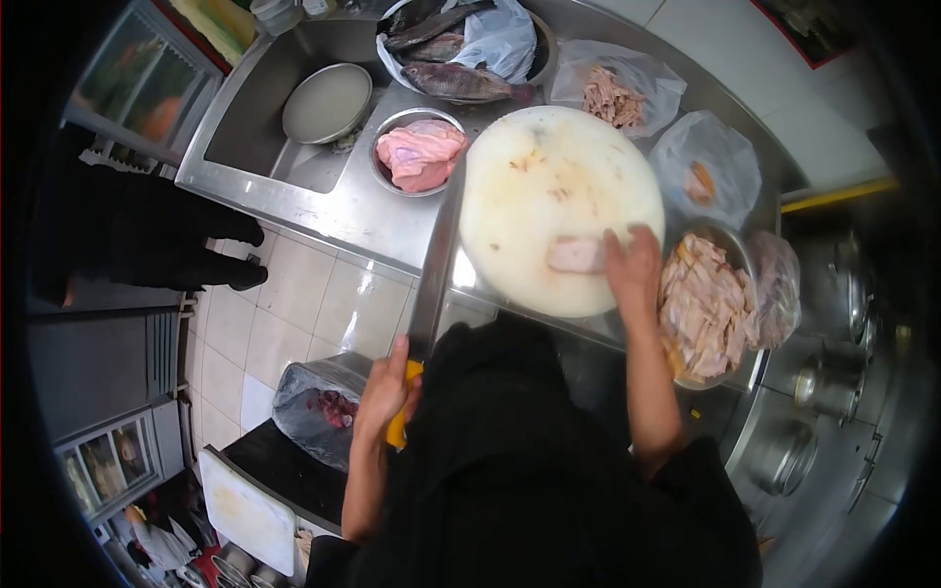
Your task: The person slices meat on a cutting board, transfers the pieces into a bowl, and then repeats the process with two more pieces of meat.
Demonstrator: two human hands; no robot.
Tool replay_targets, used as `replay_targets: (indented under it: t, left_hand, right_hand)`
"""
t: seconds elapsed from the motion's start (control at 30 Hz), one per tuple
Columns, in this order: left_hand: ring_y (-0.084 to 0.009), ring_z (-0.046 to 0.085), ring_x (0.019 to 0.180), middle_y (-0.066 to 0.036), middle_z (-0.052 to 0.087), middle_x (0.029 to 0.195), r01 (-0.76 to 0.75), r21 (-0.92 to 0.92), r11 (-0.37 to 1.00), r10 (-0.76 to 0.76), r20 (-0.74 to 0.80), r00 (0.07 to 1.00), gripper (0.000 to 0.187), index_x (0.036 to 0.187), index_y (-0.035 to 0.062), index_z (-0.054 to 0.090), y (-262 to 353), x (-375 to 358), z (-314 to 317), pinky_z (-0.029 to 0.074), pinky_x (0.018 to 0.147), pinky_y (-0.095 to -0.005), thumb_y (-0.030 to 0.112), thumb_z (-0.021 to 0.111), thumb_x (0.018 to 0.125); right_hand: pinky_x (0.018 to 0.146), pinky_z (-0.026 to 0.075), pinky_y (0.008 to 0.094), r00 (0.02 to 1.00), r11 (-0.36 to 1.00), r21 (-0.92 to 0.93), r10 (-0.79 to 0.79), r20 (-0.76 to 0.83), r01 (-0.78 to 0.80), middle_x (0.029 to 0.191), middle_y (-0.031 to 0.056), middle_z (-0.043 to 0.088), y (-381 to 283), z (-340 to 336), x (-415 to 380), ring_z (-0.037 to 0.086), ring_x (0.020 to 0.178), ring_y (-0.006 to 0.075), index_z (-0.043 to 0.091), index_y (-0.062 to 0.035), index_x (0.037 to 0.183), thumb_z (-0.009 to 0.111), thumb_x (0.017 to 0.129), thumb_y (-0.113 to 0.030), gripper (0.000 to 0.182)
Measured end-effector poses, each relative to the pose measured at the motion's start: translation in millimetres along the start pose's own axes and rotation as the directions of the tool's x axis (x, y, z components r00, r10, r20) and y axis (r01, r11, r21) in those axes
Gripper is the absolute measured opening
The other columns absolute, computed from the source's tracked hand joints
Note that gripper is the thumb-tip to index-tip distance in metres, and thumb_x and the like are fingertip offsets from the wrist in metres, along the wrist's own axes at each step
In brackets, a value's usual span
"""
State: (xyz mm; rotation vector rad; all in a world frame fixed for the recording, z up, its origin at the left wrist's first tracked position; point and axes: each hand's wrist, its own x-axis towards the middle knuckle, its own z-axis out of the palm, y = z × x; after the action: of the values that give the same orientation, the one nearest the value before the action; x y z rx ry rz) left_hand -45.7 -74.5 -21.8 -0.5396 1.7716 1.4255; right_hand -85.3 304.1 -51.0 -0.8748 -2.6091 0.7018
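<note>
My left hand (389, 384) is closed round the yellow handle of a large knife (438, 260), whose long blade points up beside the board's left edge. On the round white cutting board (549, 206) lies a pale piece of meat (576, 256). My right hand (635, 257) is at its right end, fingers slightly blurred and touching it. Small scraps dot the board. Just right of that hand, a metal bowl holds many cut pale meat strips (708, 304).
Behind the board are a bowl of fish (456, 83) and bags of meat (613, 96). Pink meat (421, 155) fills a bowl on the left, near the sink (294, 162). A lined bin (319, 402) stands lower left. Another person's dark-clothed legs (186, 227) are at far left.
</note>
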Motion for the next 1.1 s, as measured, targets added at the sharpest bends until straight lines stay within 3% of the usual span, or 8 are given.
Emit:
replay_targets:
  t: [0.17,0.3,0.4,0.5,0.83,0.93,1.03,1.1]
  left_hand:
    - [-0.0173,0.046,0.036,-0.006,0.046,0.048,0.026,0.012,1.000,-0.026,-0.034,0.999,0.079,0.067,0.0028,0.052,-12.6,0.8,-9.7,0.039,0.038,-0.0307,0.070,0.032,0.103]
    - [-0.0177,0.048,0.037,-0.006,0.048,0.049,0.030,0.037,0.999,-0.029,-0.034,0.999,0.079,0.066,0.0025,0.054,-9.4,-5.5,-11.4,0.040,0.039,-0.0308,0.067,0.031,0.105]
    - [-0.0177,0.049,0.037,-0.006,0.048,0.049,0.035,0.052,0.998,-0.035,-0.011,0.999,0.079,0.067,0.0025,0.054,-10.5,-4.4,-11.9,0.040,0.040,-0.0306,0.069,0.032,0.104]
    - [-0.0177,0.049,0.037,-0.006,0.048,0.049,0.013,0.073,0.997,-0.013,0.000,1.000,0.080,0.067,0.0021,0.053,-15.2,-5.5,-11.8,0.040,0.039,-0.0305,0.070,0.033,0.103]
    - [-0.0160,0.047,0.037,-0.005,0.045,0.048,0.032,0.100,0.994,-0.034,0.024,0.999,0.081,0.065,0.0032,0.050,-14.5,-9.0,-3.2,0.038,0.038,-0.0296,0.074,0.033,0.101]
    - [-0.0160,0.050,0.038,-0.005,0.046,0.049,0.059,0.149,0.987,-0.064,0.034,0.997,0.081,0.065,0.0025,0.052,-10.2,-10.8,-4.4,0.040,0.040,-0.0294,0.073,0.034,0.101]
    - [-0.0159,0.050,0.039,-0.004,0.046,0.049,0.077,0.183,0.980,-0.084,0.032,0.996,0.082,0.065,0.0023,0.052,-9.1,-14.0,-4.0,0.041,0.041,-0.0295,0.075,0.034,0.100]
    - [-0.0158,0.050,0.039,-0.004,0.046,0.049,0.079,0.208,0.975,-0.087,0.030,0.996,0.083,0.065,0.0021,0.053,-8.5,-13.8,-3.7,0.041,0.041,-0.0296,0.075,0.034,0.100]
  right_hand:
    - [0.101,0.048,0.0500,0.955,0.990,-0.093,0.131,0.265,-0.109,0.128,0.0337,0.059,-12.0,17.1,-2.5,0.060,0.116,0.0478,0.058,0.0098,0.126,0.074,0.089,-0.032,0.058]
    - [0.109,0.045,0.0471,0.801,0.847,0.291,-0.522,0.294,0.445,0.141,0.0296,0.055,7.0,55.9,27.7,0.055,0.125,0.0480,0.050,0.0030,0.146,0.070,0.086,-0.016,0.066]
    - [0.110,0.044,0.0465,0.941,0.858,0.508,-0.230,0.247,0.077,0.137,0.0290,0.057,0.8,79.1,33.1,0.053,0.128,0.0448,0.052,0.0042,0.143,0.074,0.081,-0.020,0.069]
    - [0.110,0.044,0.0451,0.956,0.990,0.105,0.058,0.289,-0.092,0.132,0.0273,0.060,-49.5,51.7,13.0,0.053,0.128,0.0420,0.057,0.0052,0.137,0.076,0.075,-0.023,0.070]
    - [0.109,0.045,0.0445,0.640,0.796,0.346,-0.605,0.474,0.496,0.137,0.0183,0.062,-17.3,40.4,-8.8,0.051,0.128,0.0400,0.072,-0.0027,0.118,0.060,0.071,0.001,0.049]
    - [0.107,0.046,0.0441,0.582,0.625,0.065,-0.755,0.303,0.778,0.141,0.0162,0.060,-8.4,23.9,-9.9,0.055,0.125,0.0415,0.074,-0.0042,0.113,0.059,0.070,0.003,0.046]
    - [0.100,0.048,0.0487,0.944,0.951,0.004,-0.308,0.120,0.310,0.128,0.0249,0.062,-12.6,18.8,-21.4,0.060,0.113,0.0448,0.068,0.0025,0.118,0.068,0.082,-0.013,0.039]
    - [0.097,0.048,0.0515,0.956,0.987,0.036,0.139,0.258,-0.153,0.117,0.0302,0.063,-26.5,16.5,-24.9,0.060,0.109,0.0458,0.061,0.0081,0.122,0.073,0.087,-0.028,0.051]
